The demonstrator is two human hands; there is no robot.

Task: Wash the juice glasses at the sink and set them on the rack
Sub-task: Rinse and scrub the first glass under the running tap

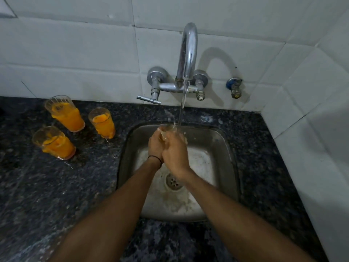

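Three clear glasses with orange juice (65, 115) (103, 122) (54, 143) stand at nine o'clock, one clear glass (174, 129) is held by two hands (155, 146) (175, 153), and there is one shiny metal tap (187, 53) at twelve o'clock.

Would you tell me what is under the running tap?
Both hands, left and right, hold a clear glass in the stream over the sink; they cover its lower part.

Dark speckled granite countertop (56, 195), meeting a wall of white tiles (75, 53) at the back and on the right. Small angle valve (234, 87) with a blue fitting, mounted on the tiles to the right of the tap. Thin dark band (155, 159) worn round one wrist.
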